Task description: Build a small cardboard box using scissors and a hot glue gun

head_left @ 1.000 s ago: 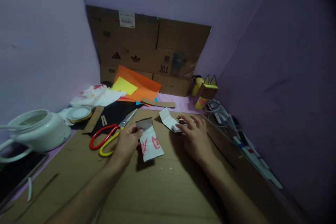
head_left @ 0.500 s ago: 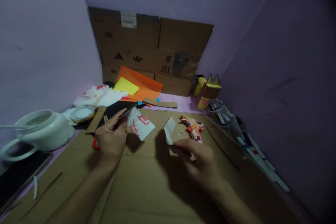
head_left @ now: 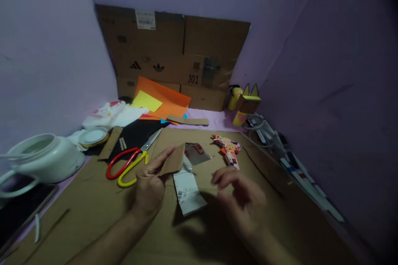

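Observation:
My left hand [head_left: 152,182] is closed on a brown cardboard piece [head_left: 174,160], thumb and fingers gripping its left side. Just right of it, a white-faced cardboard strip [head_left: 188,190] with a small barcode casts a shadow on the sheet below. Behind the brown piece is a grey-white flap [head_left: 197,154] with red printing; whether these parts are joined, I cannot tell. My right hand [head_left: 241,198], slightly blurred, hovers to the right with bent fingers apart and nothing in them. Scissors [head_left: 141,155] with red and yellow handles lie beyond my left hand. A flower-patterned paper figure [head_left: 228,149] lies beyond my right.
A large cardboard sheet [head_left: 149,240] covers the work surface. A white pot [head_left: 46,159] and a dark phone-like slab [head_left: 27,203] are at left. Orange paper [head_left: 174,99] and a cardboard strip [head_left: 188,121] lie behind. A cardboard animal figure [head_left: 247,105] and cables [head_left: 261,130] are at right.
My right hand has let go of the white piece, which now sits against the cardboard in my left hand. My left hand has moved right and nearer, uncovering the scissors.

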`<state>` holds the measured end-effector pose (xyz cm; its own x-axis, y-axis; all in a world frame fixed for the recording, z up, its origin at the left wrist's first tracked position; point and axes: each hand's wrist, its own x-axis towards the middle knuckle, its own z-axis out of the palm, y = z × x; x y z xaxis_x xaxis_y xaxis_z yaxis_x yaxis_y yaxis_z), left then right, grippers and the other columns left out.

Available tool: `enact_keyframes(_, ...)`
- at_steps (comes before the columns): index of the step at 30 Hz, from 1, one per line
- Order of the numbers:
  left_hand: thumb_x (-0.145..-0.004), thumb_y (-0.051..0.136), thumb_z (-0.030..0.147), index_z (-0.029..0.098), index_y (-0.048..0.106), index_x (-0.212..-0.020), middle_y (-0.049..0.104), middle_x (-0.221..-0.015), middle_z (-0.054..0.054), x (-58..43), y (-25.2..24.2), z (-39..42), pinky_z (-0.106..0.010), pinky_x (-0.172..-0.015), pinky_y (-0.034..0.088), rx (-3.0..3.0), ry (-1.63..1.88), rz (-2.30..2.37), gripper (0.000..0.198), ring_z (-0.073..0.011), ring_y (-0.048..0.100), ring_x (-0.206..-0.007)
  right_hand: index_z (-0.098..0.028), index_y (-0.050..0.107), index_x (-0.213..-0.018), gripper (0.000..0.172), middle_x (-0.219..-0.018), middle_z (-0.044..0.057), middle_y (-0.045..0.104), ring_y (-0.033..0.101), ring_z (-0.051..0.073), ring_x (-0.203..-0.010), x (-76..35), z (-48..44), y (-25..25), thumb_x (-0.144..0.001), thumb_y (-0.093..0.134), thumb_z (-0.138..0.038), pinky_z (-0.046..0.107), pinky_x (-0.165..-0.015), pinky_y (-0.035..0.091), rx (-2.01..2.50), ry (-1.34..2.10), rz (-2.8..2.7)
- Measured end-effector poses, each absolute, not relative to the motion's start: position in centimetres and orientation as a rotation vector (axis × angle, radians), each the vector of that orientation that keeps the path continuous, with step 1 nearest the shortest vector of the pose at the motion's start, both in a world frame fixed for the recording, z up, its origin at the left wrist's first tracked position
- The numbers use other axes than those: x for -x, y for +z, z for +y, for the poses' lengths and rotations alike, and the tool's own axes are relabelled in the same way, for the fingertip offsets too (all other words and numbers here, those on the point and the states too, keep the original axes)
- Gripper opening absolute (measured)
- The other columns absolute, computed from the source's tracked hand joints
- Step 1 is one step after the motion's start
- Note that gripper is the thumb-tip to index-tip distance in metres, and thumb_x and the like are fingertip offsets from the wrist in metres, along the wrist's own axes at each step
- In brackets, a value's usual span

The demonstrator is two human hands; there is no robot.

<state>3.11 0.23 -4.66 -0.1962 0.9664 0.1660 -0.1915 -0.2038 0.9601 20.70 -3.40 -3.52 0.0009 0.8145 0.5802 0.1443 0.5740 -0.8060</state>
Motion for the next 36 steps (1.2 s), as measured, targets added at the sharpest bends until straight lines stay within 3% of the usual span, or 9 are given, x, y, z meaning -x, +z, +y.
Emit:
enact_keyframes(2, -0.064, 0.064, 0.015, 0.023, 0.072, -0.095, 0.073, -0.097, -0.004, -3.3, -4.7, 0.1, -0.036, -0.087, 0.052, -0.990, 1.578, 0.926, 0.033, -0.0240, 0.067, -0.093, -0.024, 0.056, -0.092, 0.018, -0.095, 0.005, 0.058, 0.055, 0.020, -0.091, -21.5, -2.5, -3.5, -0.082, 0.058, -0.039, 0.030, -0.074, 0.046, 0.999, 0.779, -1.243)
enact_keyframes(4, -0.063, 0.066, 0.015, 0.023, 0.073, -0.093, 0.074, -0.095, -0.004, -3.4, -4.5, 0.1, -0.037, -0.089, 0.050, -0.885, 1.539, 0.771, 0.032, -0.0233, 0.068, -0.090, -0.023, 0.055, -0.102, 0.038, -0.114, 0.008, 0.055, 0.051, 0.024, -0.105, -22.2, -1.5, -3.6, -0.073, 0.067, -0.044, 0.033, -0.080, 0.045, 1.017, 1.069, -1.233)
enact_keyframes(12, -0.060, 0.066, 0.020, 0.015, 0.075, -0.073, 0.073, -0.097, -0.011, -3.2, -2.5, -0.8, -0.037, -0.083, 0.051, -0.801, 1.231, 0.813, 0.017, -0.0279, 0.065, -0.092, -0.021, 0.050, -0.077, 0.027, -0.094, 0.003, 0.063, 0.060, 0.017, -0.083, -22.7, -0.4, -4.4, -0.072, 0.071, -0.038, 0.028, -0.074, 0.043, 0.720, 1.691, -1.129)
enact_keyframes(15, -0.058, 0.063, 0.019, 0.015, 0.074, -0.066, 0.074, -0.090, -0.011, -2.9, -1.9, -0.5, -0.042, -0.085, 0.050, -0.819, 1.201, 0.811, 0.014, -0.0304, 0.065, -0.091, -0.020, 0.049, -0.072, 0.029, -0.074, -0.002, 0.060, 0.056, 0.012, -0.065, -22.5, -0.6, -4.4, -0.071, 0.072, -0.038, 0.022, -0.060, 0.040, 0.727, 1.723, -1.150)
enact_keyframes(18, -0.062, 0.058, 0.027, 0.015, 0.074, -0.062, 0.074, -0.087, -0.013, -2.0, -1.4, 0.2, -0.049, -0.090, 0.046, -0.901, 1.120, 0.761, 0.020, -0.0345, 0.063, -0.096, -0.020, 0.050, -0.070, 0.036, -0.077, 0.000, 0.062, 0.057, 0.013, -0.066, -22.3, -0.6, -4.1, -0.061, 0.079, -0.038, 0.023, -0.059, 0.041, 0.735, 1.706, -1.203)
enact_keyframes(24, -0.063, 0.070, 0.027, 0.026, 0.064, -0.114, 0.061, -0.123, -0.008, -0.3, -0.2, 0.4, -0.043, -0.101, 0.035, -1.836, 0.801, 1.147, 0.051, -0.0308, 0.050, -0.117, -0.020, 0.052, -0.066, 0.040, -0.113, 0.008, 0.060, 0.055, 0.026, -0.107, -22.0, -0.1, -3.9, -0.050, 0.083, -0.041, 0.038, -0.091, 0.038, 0.964, 1.362, -1.352)
enact_keyframes(29, -0.067, 0.066, 0.023, 0.025, 0.063, -0.114, 0.066, -0.109, -0.005, -0.4, -0.4, -0.5, -0.036, -0.089, 0.044, -2.088, 0.701, 1.324, 0.047, -0.0253, 0.056, -0.101, -0.020, 0.055, -0.066, 0.028, -0.118, 0.009, 0.059, 0.049, 0.027, -0.116, -21.5, 0.2, -4.7, -0.056, 0.080, -0.027, 0.042, -0.097, 0.033, 0.993, 1.306, -1.436)
enact_keyframes(33, -0.069, 0.060, 0.018, 0.022, 0.063, -0.112, 0.065, -0.084, -0.002, -0.7, -0.9, -0.7, -0.026, -0.063, 0.046, -1.967, 0.721, 1.345, 0.043, -0.0170, 0.058, -0.070, -0.021, 0.052, -0.077, 0.032, -0.113, 0.006, 0.060, 0.056, 0.023, -0.104, -21.1, 0.2, -4.9, -0.058, 0.078, -0.028, 0.036, -0.086, 0.041, 0.952, 1.366, -1.421)
enact_keyframes(36, -0.067, 0.059, 0.014, 0.020, 0.064, -0.109, 0.060, -0.074, 0.001, -1.2, -1.1, -0.7, -0.024, -0.059, 0.044, -1.923, 0.754, 1.302, 0.042, -0.0146, 0.054, -0.064, -0.022, 0.051, -0.085, 0.039, -0.102, 0.004, 0.060, 0.057, 0.020, -0.093, -21.2, 0.1, -5.0, -0.058, 0.078, -0.029, 0.033, -0.079, 0.044, 0.915, 1.416, -1.395)
